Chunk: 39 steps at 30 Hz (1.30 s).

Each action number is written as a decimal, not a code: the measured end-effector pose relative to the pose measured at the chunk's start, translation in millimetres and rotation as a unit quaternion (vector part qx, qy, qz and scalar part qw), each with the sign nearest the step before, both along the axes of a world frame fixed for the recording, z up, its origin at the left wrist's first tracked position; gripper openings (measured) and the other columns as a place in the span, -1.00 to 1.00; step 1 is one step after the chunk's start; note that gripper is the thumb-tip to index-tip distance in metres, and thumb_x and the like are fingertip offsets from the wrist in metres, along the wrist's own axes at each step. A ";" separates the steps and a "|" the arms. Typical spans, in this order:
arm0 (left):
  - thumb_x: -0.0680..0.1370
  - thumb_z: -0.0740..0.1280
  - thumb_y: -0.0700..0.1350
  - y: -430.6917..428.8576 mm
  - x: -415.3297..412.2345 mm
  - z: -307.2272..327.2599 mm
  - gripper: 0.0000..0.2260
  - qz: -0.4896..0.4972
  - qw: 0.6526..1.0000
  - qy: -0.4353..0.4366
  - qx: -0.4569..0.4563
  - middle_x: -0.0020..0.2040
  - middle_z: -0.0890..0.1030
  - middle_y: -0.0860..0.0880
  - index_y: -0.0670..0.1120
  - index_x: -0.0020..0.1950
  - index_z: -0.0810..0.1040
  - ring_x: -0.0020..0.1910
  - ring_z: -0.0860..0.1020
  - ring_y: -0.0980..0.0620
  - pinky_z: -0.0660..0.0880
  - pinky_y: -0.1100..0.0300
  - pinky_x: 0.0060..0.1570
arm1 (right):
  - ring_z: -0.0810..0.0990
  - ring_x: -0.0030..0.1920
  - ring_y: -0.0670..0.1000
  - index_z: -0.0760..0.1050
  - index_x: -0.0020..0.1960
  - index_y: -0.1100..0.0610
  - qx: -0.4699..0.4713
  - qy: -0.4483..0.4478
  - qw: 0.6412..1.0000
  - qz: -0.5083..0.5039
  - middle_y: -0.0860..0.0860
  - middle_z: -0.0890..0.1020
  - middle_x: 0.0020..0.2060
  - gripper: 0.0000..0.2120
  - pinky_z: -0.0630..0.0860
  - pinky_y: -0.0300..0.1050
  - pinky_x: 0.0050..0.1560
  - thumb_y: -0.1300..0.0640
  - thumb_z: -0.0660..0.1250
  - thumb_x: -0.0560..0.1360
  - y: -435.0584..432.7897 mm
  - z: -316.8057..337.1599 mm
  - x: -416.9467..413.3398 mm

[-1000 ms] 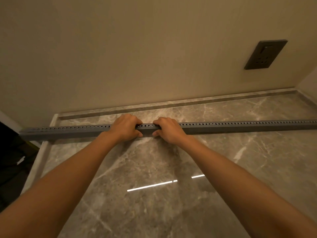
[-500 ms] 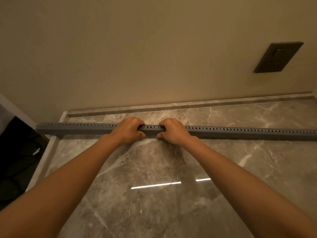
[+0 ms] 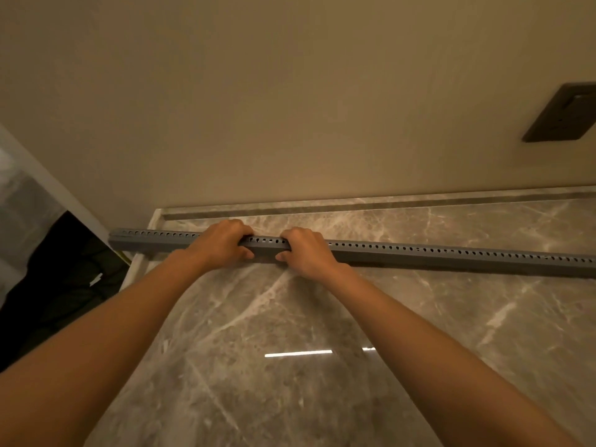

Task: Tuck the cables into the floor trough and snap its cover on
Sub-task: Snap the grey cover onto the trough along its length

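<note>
A long grey trough [image 3: 435, 254] with a row of small holes along its top lies across the marble floor, parallel to the wall. Its left end overhangs the floor's left edge and its right end runs out of view. My left hand [image 3: 222, 243] and my right hand [image 3: 306, 251] grip it side by side near its middle, fingers curled over the top and thumbs on the near face. No cables show; whether a cover is fitted I cannot tell.
The marble floor [image 3: 322, 317] ends at a beige wall with a low stone skirting [image 3: 371, 206]. A dark wall socket [image 3: 562, 114] sits at the right. Left of the floor edge lies a dark gap [image 3: 54, 279].
The view has swung left, so the trough, my hands and the socket sit further right in the picture. The trough's left end now shows past the floor edge. My grip is unchanged.
</note>
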<state>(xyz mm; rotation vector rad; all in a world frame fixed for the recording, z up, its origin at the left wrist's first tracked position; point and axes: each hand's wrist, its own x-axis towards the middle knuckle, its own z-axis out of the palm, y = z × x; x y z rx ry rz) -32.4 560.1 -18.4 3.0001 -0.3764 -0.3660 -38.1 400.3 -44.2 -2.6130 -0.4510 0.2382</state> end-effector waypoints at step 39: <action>0.54 0.29 0.01 108.3 12.1 -13.2 -0.74 -0.107 0.990 -0.093 -0.004 0.06 0.60 -0.11 -0.14 0.08 0.58 0.03 0.55 -0.12 0.44 0.06 -0.04 | 0.52 0.00 0.19 0.53 0.04 0.25 -0.028 -0.056 0.997 -0.049 0.19 0.60 -0.03 -0.79 0.37 -0.01 -0.03 0.16 0.34 0.46 110.4 -2.2 -0.8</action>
